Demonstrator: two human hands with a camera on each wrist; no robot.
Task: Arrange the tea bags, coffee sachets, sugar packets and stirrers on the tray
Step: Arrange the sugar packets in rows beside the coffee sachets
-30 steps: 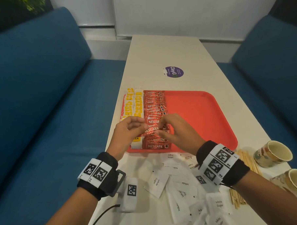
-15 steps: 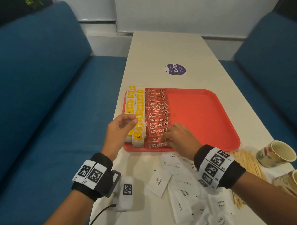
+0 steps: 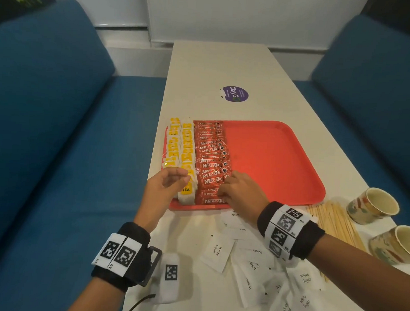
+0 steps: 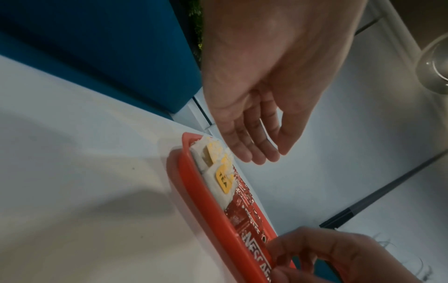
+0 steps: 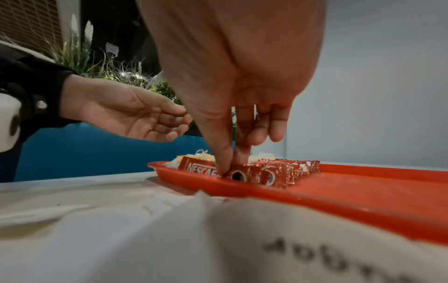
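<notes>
A flat red plastic tray [image 3: 281,163] sits on a pale table [image 3: 217,66]. Along its left edge run rows of soft white tea bags with yellow tags [image 3: 184,154], then glossy, crinkled red foil coffee sachets [image 3: 213,165]. The right hand [image 3: 241,192] pinches a sachet at the tray's near edge with thumb and fingertip; the left hand [image 3: 165,186] hovers released, holding nothing. Best to seat it flat and square against its neighbours – foil slides. White paper sugar packets [image 3: 255,263] and thin wooden stirrers [image 3: 335,222] wait off the tray, nearer the person
</notes>
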